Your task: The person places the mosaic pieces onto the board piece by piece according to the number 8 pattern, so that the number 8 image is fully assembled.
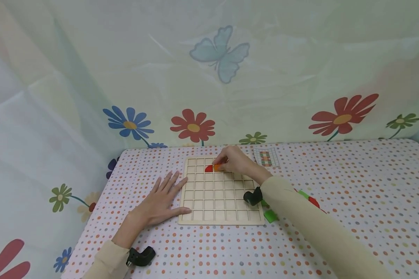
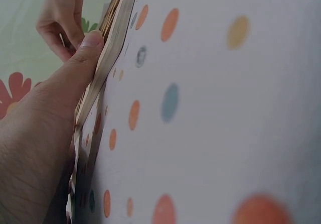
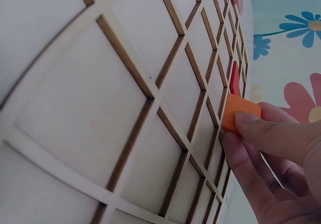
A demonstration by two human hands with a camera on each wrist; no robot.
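Note:
A wooden grid board (image 1: pixel 209 197) lies on the dotted table. My right hand (image 1: pixel 232 159) pinches an orange square tile (image 3: pixel 233 109) between thumb and fingers, at a cell in the board's far rows. Just left of that tile, a red tile with a curved edge (image 1: pixel 208 168) sits in a cell. My left hand (image 1: pixel 159 201) lies spread at the board's left side, its thumb and a fingertip on the frame. In the left wrist view the left thumb (image 2: pixel 80 63) rests on the board's edge.
A printed card (image 1: pixel 266 157) with a coloured pattern lies beyond the board's right corner. Green tiles (image 1: pixel 270 216) lie at the board's right side, and more green and red pieces (image 1: pixel 313 200) lie past the right forearm. A flowered curtain (image 1: pixel 265 97) rises behind the table.

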